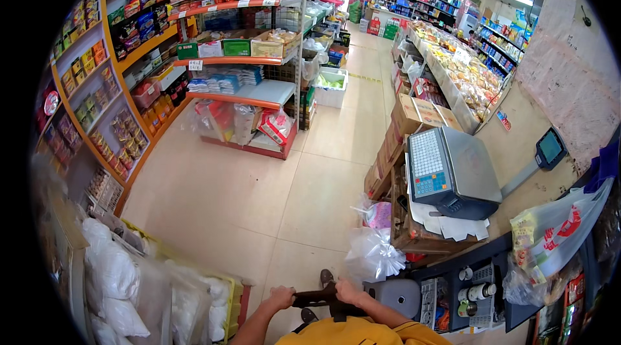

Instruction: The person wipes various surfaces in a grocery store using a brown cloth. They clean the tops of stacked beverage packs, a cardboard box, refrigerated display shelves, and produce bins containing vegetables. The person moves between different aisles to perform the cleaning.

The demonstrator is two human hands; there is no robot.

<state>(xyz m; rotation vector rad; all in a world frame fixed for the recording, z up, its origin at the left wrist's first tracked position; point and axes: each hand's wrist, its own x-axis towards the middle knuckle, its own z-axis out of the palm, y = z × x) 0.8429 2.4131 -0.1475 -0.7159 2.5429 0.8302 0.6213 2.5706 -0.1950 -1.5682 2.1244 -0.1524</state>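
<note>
Low in the head view, in front of a yellow garment, my left hand (282, 297) is closed on one end of a dark strap-like band (315, 297). The other end is in my right hand (347, 291), also closed. The band runs between the two hands; its exact kind cannot be told. Two dark shoes show below, one (327, 278) just beyond the band. To the right of my right hand are a grey plastic stool (395, 298) and a clear plastic bag (371, 255).
At right, a weighing scale (451, 170) stands on a wooden table (432, 243) beside stacked cardboard boxes (419, 114). A metal shelf unit (286, 100) with goods rises ahead. Bags of white items (114, 272) and a yellow crate (235, 306) are at lower left. Tiled floor (218, 189) lies between.
</note>
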